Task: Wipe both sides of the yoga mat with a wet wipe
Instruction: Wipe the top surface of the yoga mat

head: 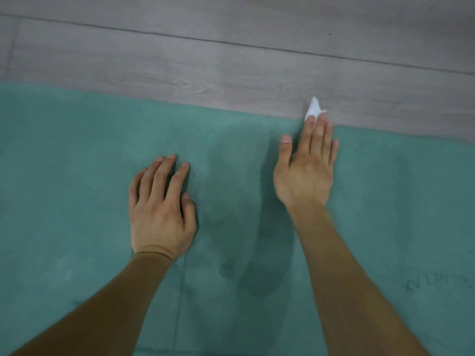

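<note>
Lying flat on the floor [231, 60], the teal yoga mat [77, 150] fills the lower and middle part of the head view, its far long edge running from the left side down toward the right. The floor is grey wood-effect plank, with one seam line crossing the upper part of the view.

Left hand [160, 209]: placed palm-down on the mat, near the centre-left. Its fingers [156, 176] are extended and slightly spread, tips touching the mat surface. It holds nothing.

Right hand [307, 170]: placed palm-down at the far edge of the mat, further forward than the left hand. Its fingers [318, 134] are straight and close together, pressing the white wet wipe [313, 109] down at the mat's edge. Only the tip of the wipe shows, projecting past the fingertips onto the floor; the rest is hidden under the hand. The thumb lies apart from the other digits.

Both forearms enter from the bottom of the view, covered in tight tan sleeves ending at the wrists.

Embossed lettering [437, 283] is visible on the mat at lower right, upside down from this viewpoint and too blurred to read. Darker patches mark the mat surface between the two arms
</note>
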The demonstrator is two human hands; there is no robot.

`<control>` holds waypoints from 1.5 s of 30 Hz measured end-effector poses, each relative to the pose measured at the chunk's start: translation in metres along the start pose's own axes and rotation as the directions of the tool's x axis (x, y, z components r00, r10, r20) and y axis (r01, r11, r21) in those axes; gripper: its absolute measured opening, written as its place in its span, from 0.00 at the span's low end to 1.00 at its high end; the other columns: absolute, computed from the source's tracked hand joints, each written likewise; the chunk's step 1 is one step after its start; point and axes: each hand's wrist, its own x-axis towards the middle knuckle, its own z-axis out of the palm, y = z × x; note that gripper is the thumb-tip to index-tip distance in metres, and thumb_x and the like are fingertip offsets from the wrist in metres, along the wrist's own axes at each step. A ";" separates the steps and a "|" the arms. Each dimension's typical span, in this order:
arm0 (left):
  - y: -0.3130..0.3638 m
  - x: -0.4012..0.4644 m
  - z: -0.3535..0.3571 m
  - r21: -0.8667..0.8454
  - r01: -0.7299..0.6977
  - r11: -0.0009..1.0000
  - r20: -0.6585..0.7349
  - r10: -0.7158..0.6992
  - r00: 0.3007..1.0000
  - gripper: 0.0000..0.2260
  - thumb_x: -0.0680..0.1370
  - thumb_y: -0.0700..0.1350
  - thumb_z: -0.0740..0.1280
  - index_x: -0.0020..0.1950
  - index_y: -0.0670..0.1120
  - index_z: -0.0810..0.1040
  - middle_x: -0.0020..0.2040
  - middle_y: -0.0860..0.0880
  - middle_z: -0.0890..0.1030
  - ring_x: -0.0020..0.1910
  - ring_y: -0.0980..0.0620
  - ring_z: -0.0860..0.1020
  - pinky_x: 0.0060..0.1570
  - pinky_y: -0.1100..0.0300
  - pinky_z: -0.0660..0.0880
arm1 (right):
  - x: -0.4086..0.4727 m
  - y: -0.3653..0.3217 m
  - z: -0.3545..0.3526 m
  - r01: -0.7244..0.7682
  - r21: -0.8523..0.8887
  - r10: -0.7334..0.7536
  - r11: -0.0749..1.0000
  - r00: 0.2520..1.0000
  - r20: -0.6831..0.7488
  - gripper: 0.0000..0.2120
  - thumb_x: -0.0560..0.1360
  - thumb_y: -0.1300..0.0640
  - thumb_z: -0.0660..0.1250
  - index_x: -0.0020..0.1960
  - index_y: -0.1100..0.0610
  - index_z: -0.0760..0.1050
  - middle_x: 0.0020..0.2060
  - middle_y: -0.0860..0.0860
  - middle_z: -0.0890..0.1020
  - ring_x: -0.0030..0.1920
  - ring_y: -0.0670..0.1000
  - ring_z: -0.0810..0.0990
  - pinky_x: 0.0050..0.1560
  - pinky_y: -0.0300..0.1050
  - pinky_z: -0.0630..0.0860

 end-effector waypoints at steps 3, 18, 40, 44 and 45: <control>0.000 0.001 -0.001 0.001 -0.001 1.000 0.023 0.001 1.000 0.24 0.80 0.45 0.63 0.76 0.43 0.75 0.78 0.42 0.72 0.78 0.39 0.68 0.76 0.38 0.63 | -0.021 -0.076 0.008 0.271 0.080 -0.276 0.959 0.960 0.056 0.39 0.84 0.35 0.42 0.85 0.60 0.49 0.85 0.55 0.48 0.85 0.53 0.42 0.83 0.56 0.45; -0.001 0.003 -0.004 0.000 -0.005 1.000 0.078 0.005 0.997 0.24 0.80 0.46 0.62 0.77 0.44 0.73 0.79 0.43 0.71 0.79 0.40 0.67 0.77 0.39 0.61 | -0.047 -0.075 0.002 0.388 0.108 -0.399 0.915 0.910 0.111 0.36 0.85 0.38 0.45 0.85 0.60 0.50 0.85 0.55 0.50 0.85 0.53 0.44 0.84 0.56 0.46; -0.002 0.002 0.002 0.037 -0.013 0.999 -0.002 0.013 1.000 0.23 0.80 0.45 0.62 0.76 0.46 0.73 0.78 0.45 0.71 0.78 0.41 0.68 0.77 0.41 0.61 | -0.091 0.016 -0.002 0.289 0.060 -0.293 0.956 0.953 0.075 0.36 0.86 0.38 0.46 0.85 0.61 0.48 0.85 0.57 0.48 0.85 0.54 0.43 0.84 0.55 0.45; -0.001 0.002 0.002 0.037 -0.001 0.999 0.016 0.001 1.000 0.23 0.80 0.45 0.62 0.75 0.46 0.74 0.78 0.46 0.72 0.77 0.42 0.69 0.76 0.42 0.62 | -0.141 -0.011 0.004 0.694 0.140 -0.706 0.707 0.678 0.205 0.35 0.86 0.38 0.49 0.85 0.59 0.51 0.85 0.54 0.48 0.85 0.51 0.42 0.83 0.54 0.49; -0.002 0.002 0.003 0.037 -0.006 0.999 0.015 0.005 1.000 0.23 0.80 0.45 0.62 0.75 0.46 0.74 0.78 0.46 0.72 0.77 0.42 0.69 0.76 0.42 0.62 | -0.134 0.000 0.004 0.730 0.123 -0.737 0.673 0.647 0.194 0.34 0.87 0.40 0.49 0.85 0.58 0.51 0.85 0.53 0.49 0.85 0.50 0.43 0.83 0.54 0.50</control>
